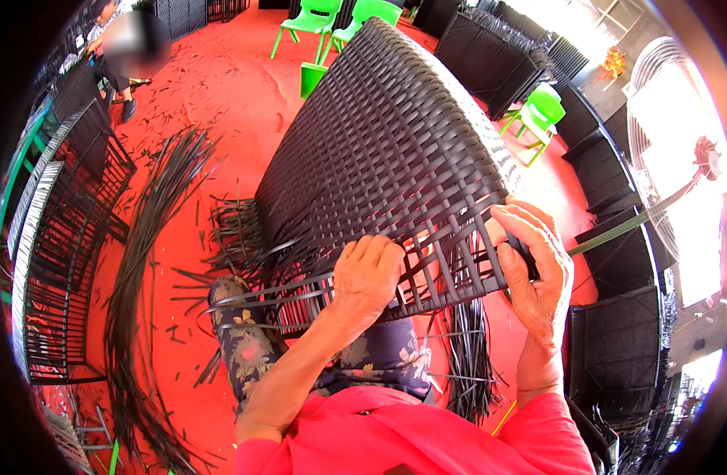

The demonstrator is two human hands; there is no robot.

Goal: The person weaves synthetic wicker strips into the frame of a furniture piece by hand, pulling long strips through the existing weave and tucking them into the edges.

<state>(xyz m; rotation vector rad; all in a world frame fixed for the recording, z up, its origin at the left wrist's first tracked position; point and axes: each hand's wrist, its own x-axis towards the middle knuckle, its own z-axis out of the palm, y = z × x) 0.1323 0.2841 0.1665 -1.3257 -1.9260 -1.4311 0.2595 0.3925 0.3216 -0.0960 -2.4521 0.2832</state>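
Observation:
A large panel of black woven wicker (387,142) leans across my lap, its near edge unfinished with loose strips hanging out. My left hand (367,273) presses flat on the open weave near that edge, fingers curled over the strips. At the panel's right corner, my right hand (538,265) is closed around the frame edge and a black strip. Loose black strips (468,356) dangle below the panel between my knees.
A long bundle of black strips (146,261) lies on the red floor (221,87) at left, with scraps around it. A bare metal frame (58,261) stands far left. Green plastic chairs (316,20) and finished wicker pieces (498,55) stand behind. Another person (122,55) sits far left.

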